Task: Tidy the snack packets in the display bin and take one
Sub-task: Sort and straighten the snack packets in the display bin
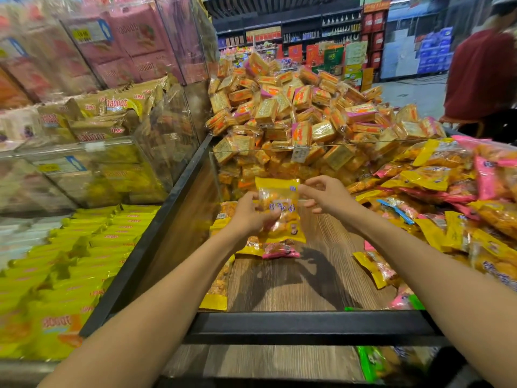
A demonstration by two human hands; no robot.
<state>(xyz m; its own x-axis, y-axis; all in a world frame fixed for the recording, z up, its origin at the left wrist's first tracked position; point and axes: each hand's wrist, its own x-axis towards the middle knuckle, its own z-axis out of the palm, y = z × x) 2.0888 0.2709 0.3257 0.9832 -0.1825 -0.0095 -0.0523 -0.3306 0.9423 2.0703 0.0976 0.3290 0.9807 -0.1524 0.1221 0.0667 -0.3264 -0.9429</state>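
A wood-floored display bin (313, 278) with a black metal rim fills the middle of the view, its bare floor showing between scattered packets. Behind a clear divider at its far end rises a tall heap of small square orange-and-gold biscuit packs (296, 113). Along the bin's right side lies a loose pile of yellow and pink snack packets (453, 191), some spilling down onto the wood. To the left, a separate section holds rows of bright yellow wrapped bars (84, 256), with clear boxes of tan and pink packets stacked above them. A person in a dark red top (481, 74) stands at the far right. Both forearms reach over the near rim. The left hand (249, 214) grips a yellow snack packet (279, 208) by its left edge, holding it upright above the bin floor near the divider. The right hand (326, 196) pinches the packet's upper right corner with curled fingers. Just below the held packet lies a small pink packet (281, 250) on the wood.
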